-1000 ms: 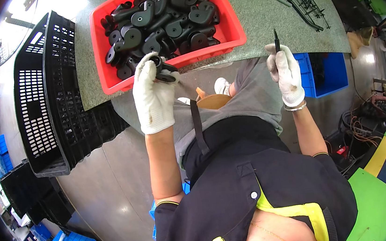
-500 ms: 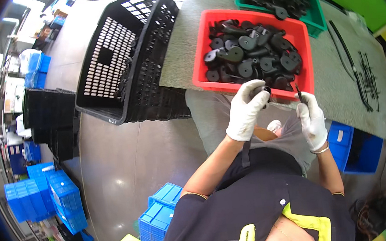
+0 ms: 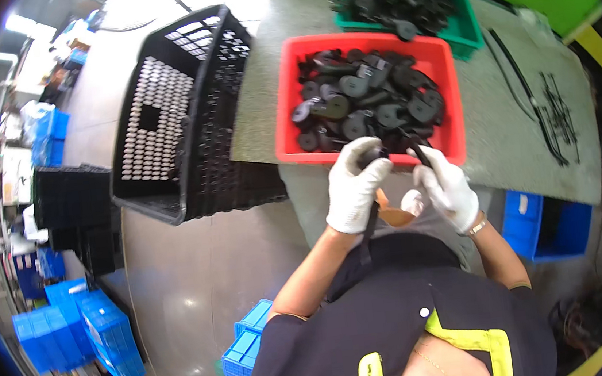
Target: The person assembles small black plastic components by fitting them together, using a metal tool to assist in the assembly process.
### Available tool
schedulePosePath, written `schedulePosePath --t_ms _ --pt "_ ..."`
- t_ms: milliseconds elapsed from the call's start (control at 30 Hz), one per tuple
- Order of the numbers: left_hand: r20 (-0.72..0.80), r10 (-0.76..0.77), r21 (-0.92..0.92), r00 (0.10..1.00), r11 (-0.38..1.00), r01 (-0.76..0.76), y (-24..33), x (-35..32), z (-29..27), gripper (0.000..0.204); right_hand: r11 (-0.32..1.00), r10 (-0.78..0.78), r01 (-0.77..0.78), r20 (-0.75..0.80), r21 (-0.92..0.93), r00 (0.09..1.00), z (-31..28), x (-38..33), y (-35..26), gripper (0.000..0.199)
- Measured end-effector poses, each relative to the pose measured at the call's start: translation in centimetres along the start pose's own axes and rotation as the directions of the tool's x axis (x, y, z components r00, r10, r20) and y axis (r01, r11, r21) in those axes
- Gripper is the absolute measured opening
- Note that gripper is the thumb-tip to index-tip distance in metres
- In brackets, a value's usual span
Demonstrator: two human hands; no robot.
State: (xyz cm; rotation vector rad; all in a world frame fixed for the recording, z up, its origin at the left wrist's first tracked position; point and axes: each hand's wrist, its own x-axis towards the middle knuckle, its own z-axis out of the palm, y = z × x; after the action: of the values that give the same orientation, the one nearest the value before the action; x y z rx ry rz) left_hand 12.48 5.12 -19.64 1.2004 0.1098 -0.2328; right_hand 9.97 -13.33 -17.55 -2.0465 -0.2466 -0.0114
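My left hand (image 3: 355, 191) is closed around a black plastic part (image 3: 370, 157) at the bench's near edge, just below the red bin (image 3: 287, 127). My right hand (image 3: 447, 186) pinches a thin black tool (image 3: 419, 155) beside it. The bin looks heaped; most remains.

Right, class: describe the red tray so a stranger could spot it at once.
Start at the grey worktable. Near its front edge, just beyond the person's gloved left hand and right hand, sits the red tray, filled with black plastic parts. The green tray behind it holds similar parts; only this one is red.
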Motion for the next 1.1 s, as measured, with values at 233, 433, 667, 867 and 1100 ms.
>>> schedulePosePath --t_ms 233,433,667,867,1100 --pt "-0.023 0.027 0.021 0.999 0.999 -0.026 1.1 0.2 0.9 0.038 0.998 0.039 -0.040 0.007 0.041 0.999 -0.1 0.8 0.5 0.031" --pt "-0.017 0.009 0.007 1.000 1.000 -0.009 0.4 0.4 1.2 0.039 0.986 -0.109 0.103 -0.043 -0.130 0.993 -0.5 0.8 0.5 0.039" --pt "-0.039 0.029 -0.018 0.999 0.999 -0.030 0.2 1.0 1.5 0.041 0.866 -0.221 0.234 0.083 -0.442 0.972 -1.5 0.6 -0.2 0.057" --pt "-0.012 0.029 -0.020 1.000 0.999 -0.029 0.3 1.0 1.8 0.042 0.848 -0.242 0.247 0.074 -0.470 0.968 -1.7 0.9 -0.1 0.059" --pt "-0.027 0.036 0.001 0.999 0.999 -0.036 0.0 1.0 1.7 0.039 0.845 -0.243 0.255 0.087 -0.471 0.966 -1.6 1.1 -0.1 0.060"
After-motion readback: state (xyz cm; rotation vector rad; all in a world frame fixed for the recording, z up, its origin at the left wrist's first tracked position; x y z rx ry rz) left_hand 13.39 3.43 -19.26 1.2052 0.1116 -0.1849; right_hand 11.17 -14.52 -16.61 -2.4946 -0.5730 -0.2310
